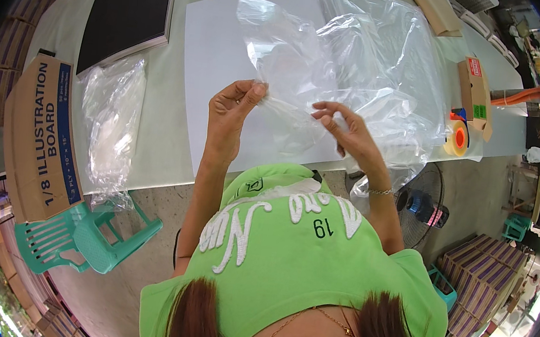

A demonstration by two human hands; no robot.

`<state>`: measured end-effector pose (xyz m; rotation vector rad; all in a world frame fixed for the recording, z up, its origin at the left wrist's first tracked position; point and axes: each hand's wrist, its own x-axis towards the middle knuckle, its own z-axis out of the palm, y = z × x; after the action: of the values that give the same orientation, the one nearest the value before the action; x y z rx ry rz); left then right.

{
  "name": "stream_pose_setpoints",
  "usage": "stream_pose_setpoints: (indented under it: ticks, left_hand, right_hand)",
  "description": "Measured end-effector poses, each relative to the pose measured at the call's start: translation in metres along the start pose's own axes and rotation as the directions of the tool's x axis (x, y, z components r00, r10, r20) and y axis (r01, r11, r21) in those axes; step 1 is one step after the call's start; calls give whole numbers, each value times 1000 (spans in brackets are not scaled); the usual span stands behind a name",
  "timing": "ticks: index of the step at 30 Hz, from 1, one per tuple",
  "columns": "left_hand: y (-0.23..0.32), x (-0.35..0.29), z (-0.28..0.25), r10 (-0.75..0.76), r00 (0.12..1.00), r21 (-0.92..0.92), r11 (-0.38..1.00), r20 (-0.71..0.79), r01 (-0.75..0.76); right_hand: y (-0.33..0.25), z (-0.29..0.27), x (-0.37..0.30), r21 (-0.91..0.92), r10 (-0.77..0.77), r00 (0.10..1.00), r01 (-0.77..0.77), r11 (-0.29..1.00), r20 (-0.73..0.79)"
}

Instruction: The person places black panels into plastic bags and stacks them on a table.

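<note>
A transparent plastic bag [291,44], thin and crinkled, hangs above a white sheet of board [207,48] on the table. My left hand [231,107] pinches the bag's near edge between thumb and forefinger. Just right of that edge is my right hand [352,134], its fingers apart and slightly bent. Whether its fingertips brush the film is hard to tell. A loose heap of transparent plastic bags [395,63] lies beyond it, partly over the board and trailing off the table's near edge.
At the left lie a stack of black boards [132,6], more plastic bags [112,124] and a brown carton [44,136]. Tape rolls [458,138] and a small cardboard box [475,92] sit at the right. Green plastic stools [112,234] and a fan [420,205] stand below the table.
</note>
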<state>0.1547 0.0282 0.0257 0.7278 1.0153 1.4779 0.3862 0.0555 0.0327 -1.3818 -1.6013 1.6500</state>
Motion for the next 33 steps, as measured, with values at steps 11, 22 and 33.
stream_pose_setpoints:
  ticks: [11, 22, 33]
  left_hand:
    - [23, -11, 6, -148, 968, -95, 981, 202, 170]
    - [46, -17, 10, -131, 959, 52, 991, 252, 122]
    - [31, -10, -31, -196, 980, -83, 977, 17, 197]
  right_hand:
    - [-77, 7, 11, -425, -673, 733, 644, 637, 102]
    - [-113, 23, 15, -529, -774, 449, 830, 176, 446]
    - [-110, 11, 23, 109, -785, 524, 805, 583, 330]
